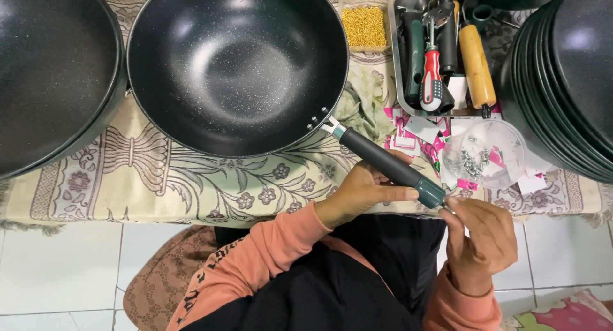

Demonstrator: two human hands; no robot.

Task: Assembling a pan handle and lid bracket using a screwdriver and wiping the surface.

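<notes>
on the patterned cloth [191,184], left hand [361,190] grips the pan handle [389,162]; right hand [482,238] pinches its end.

Two woks [236,66], two hands [361,190]

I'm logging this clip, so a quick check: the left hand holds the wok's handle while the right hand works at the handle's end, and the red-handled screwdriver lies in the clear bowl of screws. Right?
Not quite. The head view shows the red-handled screwdriver lying in the metal tray with the other tools, not in the clear bowl of screws. The rest stands: the left hand holds the wok's handle, and the right hand works at its end.
</notes>
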